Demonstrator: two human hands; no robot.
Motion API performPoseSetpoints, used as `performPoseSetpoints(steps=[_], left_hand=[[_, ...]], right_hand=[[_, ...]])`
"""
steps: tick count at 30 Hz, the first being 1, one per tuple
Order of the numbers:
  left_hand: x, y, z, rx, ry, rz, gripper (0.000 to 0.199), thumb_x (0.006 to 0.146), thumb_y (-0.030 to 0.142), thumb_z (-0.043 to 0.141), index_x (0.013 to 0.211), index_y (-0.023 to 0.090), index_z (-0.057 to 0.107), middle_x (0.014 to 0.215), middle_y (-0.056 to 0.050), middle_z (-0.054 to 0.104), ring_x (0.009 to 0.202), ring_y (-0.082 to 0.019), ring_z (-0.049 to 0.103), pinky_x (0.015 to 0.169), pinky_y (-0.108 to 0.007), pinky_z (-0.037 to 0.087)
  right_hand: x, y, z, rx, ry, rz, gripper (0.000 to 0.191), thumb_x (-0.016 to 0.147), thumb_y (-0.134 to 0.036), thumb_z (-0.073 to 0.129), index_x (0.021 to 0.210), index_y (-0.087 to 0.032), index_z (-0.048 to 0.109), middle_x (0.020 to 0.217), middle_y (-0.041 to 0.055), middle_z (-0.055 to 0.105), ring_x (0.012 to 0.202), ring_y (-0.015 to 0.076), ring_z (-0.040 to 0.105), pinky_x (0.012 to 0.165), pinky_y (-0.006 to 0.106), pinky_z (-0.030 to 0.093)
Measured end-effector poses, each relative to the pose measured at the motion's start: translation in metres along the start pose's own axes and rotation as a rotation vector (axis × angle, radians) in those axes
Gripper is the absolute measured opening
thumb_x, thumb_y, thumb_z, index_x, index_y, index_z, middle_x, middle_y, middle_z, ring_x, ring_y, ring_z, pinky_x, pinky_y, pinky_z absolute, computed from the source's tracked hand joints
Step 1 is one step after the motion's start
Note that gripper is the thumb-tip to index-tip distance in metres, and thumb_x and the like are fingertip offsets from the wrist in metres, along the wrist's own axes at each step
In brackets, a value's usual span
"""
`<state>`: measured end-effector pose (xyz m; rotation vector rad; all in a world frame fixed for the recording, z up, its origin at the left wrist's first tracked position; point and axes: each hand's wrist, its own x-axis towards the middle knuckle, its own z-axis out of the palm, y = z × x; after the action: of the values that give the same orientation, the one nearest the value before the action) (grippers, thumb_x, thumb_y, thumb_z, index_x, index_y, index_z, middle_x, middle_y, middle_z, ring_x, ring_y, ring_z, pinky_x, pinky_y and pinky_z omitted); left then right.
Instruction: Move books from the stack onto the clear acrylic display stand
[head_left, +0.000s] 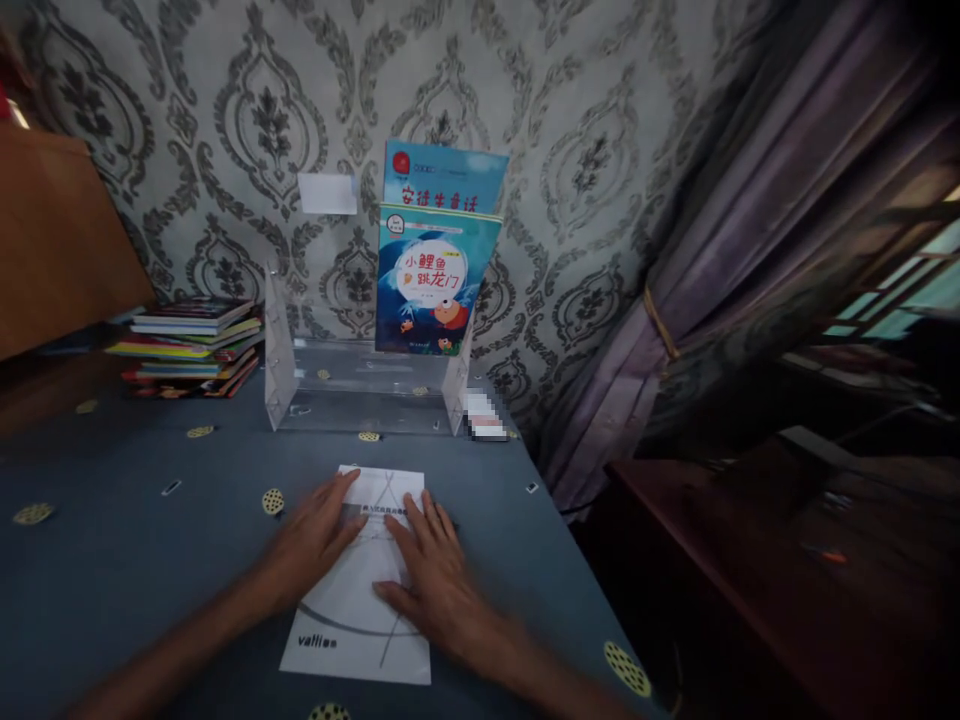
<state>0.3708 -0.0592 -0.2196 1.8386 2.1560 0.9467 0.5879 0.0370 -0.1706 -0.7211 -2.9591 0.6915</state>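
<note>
Centrally, a white printed leaflet [360, 582] is laid on the table [150, 560] before a clear rack [281, 350], touched by the extended, parted fingers [339, 492] of the left hand [306, 540] and right hand [444, 585].

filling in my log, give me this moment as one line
left hand: open, on printed paper; right hand: open, on same paper; clear rack: holds standing books; book stack: left of rack

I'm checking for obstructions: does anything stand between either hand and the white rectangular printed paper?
Nothing visible does. The left hand and right hand both lie on the white rectangular printed paper; the clear plastic rack stands beyond its far edge.
</note>
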Motion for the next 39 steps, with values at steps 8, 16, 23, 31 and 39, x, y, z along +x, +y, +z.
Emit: performPoseSetpoints(steps=[8, 16, 23, 31, 39], left_hand=[[0.044, 0.009, -0.035, -0.698, 0.146, -0.478, 0.046, 0.092, 0.052, 0.058, 0.129, 0.024, 0.053, 0.151, -0.017, 0.052, 0.147, -0.035, 0.043, 0.101, -0.047, 0.055], [0.039, 0.022, -0.041, -1.152, -0.173, -0.762, 0.042, 0.083, 0.026, 0.071, 0.122, 0.018, 0.06, 0.107, -0.011, 0.077, 0.094, -0.025, 0.075, 0.069, -0.03, 0.06], [0.036, 0.024, -0.045, -1.208, -0.284, -0.679, 0.055, 0.08, 0.03, 0.076, 0.132, 0.017, 0.062, 0.107, -0.01, 0.079, 0.091, -0.026, 0.075, 0.075, -0.032, 0.06], [0.065, 0.021, -0.046, -1.243, -0.045, -0.592, 0.032, 0.093, 0.02, 0.057, 0.123, 0.014, 0.064, 0.115, -0.014, 0.077, 0.098, -0.024, 0.075, 0.089, -0.039, 0.062], [0.057, 0.013, -0.033, -1.236, -0.112, -0.547, 0.039, 0.086, 0.027, 0.066, 0.124, 0.017, 0.064, 0.122, -0.014, 0.074, 0.1, -0.026, 0.073, 0.084, -0.037, 0.061]], right_hand=[[0.0, 0.007, 0.006, 0.027, 0.056, -0.037, 0.067, 0.093, -0.045, 0.068, 0.152, -0.019, 0.048, 0.167, 0.019, 0.026, 0.157, 0.0415, 0.01, 0.124, 0.067, 0.021], [0.0, 0.008, 0.008, 0.041, 0.076, -0.026, 0.07, 0.092, -0.048, 0.068, 0.153, -0.018, 0.048, 0.168, 0.0195, 0.024, 0.158, 0.0415, 0.011, 0.124, 0.066, 0.021], [0.001, 0.029, 0.019, 0.225, 0.257, 0.015, 0.071, 0.1, -0.048, 0.051, 0.161, -0.02, 0.029, 0.171, 0.0172, 0.02, 0.158, 0.0333, 0.021, 0.123, 0.057, 0.031], [0.053, 0.05, 0.003, 1.093, 0.365, 0.14, 0.043, 0.08, -0.056, 0.067, 0.101, -0.018, 0.066, 0.072, 0.0004, 0.066, 0.059, 0.0141, 0.059, 0.054, 0.025, 0.048], [0.063, 0.043, -0.01, 1.457, 0.345, 0.211, 0.045, 0.063, -0.053, 0.083, 0.083, -0.019, 0.062, 0.056, -0.0087, 0.052, 0.044, 0.005, 0.036, 0.038, 0.017, 0.022]])
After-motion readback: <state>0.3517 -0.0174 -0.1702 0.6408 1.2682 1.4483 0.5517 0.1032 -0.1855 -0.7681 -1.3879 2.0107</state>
